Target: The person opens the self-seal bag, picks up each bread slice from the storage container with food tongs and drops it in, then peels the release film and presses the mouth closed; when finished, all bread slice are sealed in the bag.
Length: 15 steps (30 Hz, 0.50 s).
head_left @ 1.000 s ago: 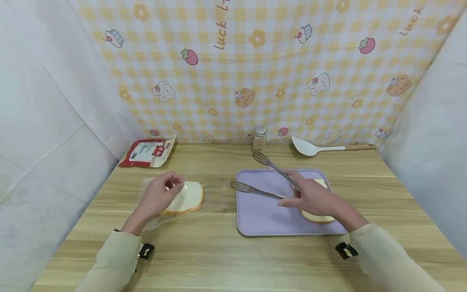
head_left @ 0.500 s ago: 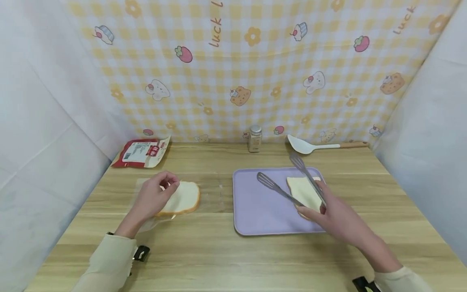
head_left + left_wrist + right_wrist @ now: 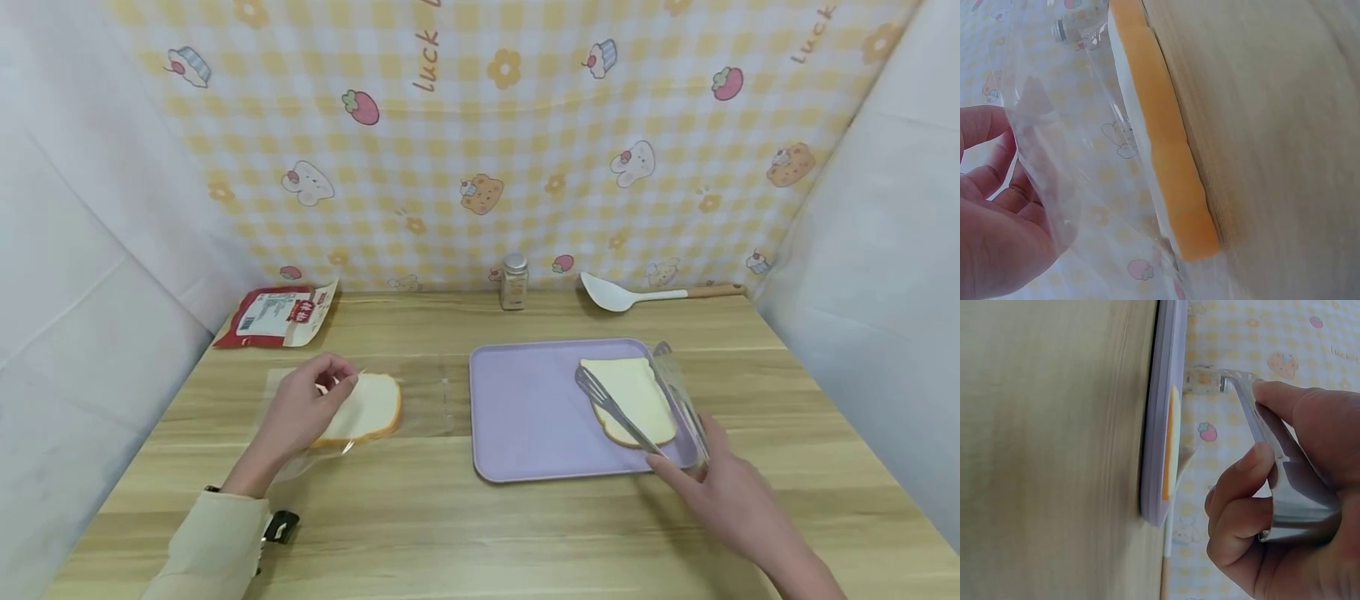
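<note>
My left hand pinches the upper edge of a clear plastic bag, lifting it off the table. Inside or under that plastic lies a white bread slice with an orange crust; the head view does not fully settle which. In my right hand are metal tongs, gripped near the bent end with their two arms spread. The slotted heads hang on either side of a second bread slice, which lies on the right part of a purple tray. Whether they touch the bread cannot be told.
A red and cream food packet lies at the back left. A small glass jar with a metal lid stands behind the tray. At the back right rests a white spatula with a wooden handle. A checked cloth hangs behind.
My right hand has drawn back to the right, bringing the tongs from the tray's left side to around the right-hand bread slice. My left hand still holds the plastic.
</note>
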Motion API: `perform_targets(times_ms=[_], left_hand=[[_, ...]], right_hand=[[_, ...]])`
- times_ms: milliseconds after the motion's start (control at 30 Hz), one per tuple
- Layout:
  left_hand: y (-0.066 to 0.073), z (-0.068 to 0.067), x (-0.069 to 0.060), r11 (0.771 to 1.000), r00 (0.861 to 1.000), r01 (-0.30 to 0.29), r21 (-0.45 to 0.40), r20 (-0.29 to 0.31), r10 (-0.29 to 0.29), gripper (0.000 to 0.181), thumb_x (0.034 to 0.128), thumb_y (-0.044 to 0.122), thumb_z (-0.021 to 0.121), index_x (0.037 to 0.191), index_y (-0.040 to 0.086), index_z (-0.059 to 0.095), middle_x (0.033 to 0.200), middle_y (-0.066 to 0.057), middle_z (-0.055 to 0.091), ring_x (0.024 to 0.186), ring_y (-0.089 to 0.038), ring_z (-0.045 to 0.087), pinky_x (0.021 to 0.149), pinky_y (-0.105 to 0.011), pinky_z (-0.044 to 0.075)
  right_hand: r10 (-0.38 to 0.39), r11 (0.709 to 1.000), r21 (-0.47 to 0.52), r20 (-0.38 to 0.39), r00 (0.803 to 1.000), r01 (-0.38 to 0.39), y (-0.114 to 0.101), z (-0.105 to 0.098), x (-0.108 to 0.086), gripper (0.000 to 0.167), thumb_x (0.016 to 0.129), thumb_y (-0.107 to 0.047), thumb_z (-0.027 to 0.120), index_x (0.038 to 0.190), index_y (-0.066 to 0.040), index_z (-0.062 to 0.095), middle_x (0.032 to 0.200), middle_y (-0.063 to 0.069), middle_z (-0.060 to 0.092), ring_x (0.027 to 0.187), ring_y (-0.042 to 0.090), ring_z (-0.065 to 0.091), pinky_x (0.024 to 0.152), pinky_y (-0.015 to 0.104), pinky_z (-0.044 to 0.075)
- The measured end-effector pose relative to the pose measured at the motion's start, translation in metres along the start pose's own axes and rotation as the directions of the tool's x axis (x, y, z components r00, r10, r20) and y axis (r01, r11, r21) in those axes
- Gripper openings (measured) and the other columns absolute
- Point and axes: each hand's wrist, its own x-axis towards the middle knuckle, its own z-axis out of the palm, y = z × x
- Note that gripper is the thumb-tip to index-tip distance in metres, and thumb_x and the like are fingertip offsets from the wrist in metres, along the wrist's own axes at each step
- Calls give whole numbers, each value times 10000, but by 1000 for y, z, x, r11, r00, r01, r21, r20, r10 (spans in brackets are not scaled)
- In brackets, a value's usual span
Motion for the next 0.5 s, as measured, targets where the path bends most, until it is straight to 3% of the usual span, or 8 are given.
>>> perform_targets(times_ms=[100, 233, 367, 500], left_hand=[[0, 0, 0, 1000, 1000, 2, 2, -2, -2, 63, 1028, 112, 656, 1051, 71, 697, 927, -68, 657, 846, -149, 562, 747, -213, 461], [1, 1, 0, 1000, 1000, 6, 3, 2, -6, 70, 1032, 133, 658, 1052, 79, 698, 931, -62, 657, 847, -142, 559, 743, -214, 459], [1, 2, 0, 1000, 1000, 5, 3, 9, -5, 67, 1032, 134, 661, 1053, 82, 697, 930, -61, 652, 852, -151, 553, 736, -213, 458], [2, 2, 0, 1000, 1000, -1, 4, 11, 1, 68, 1031, 134, 662, 1055, 80, 697, 934, -61, 652, 858, -152, 554, 736, -204, 458]], right_hand=[[50, 999, 7, 27, 998, -50, 6, 1, -4, 1081, 990, -715, 559, 1663, -57, 27, 791, 59, 625, 696, 210, 557, 595, 350, 431], [68, 998, -16, 47, 997, -67, 13, 4, -9, 1133, 986, -735, 541, 1658, -9, -11, 884, 66, 710, 801, 250, 633, 642, 382, 480], [63, 997, -36, 45, 997, -61, 17, 10, -13, 1155, 982, -749, 529, 1650, 24, -10, 1087, 228, 768, 1050, 453, 705, 817, 556, 559], [61, 997, -53, 42, 997, -59, 18, 14, -15, 1169, 993, -757, 489, 1642, 61, -38, 1298, 384, 652, 1266, 636, 551, 959, 712, 488]])
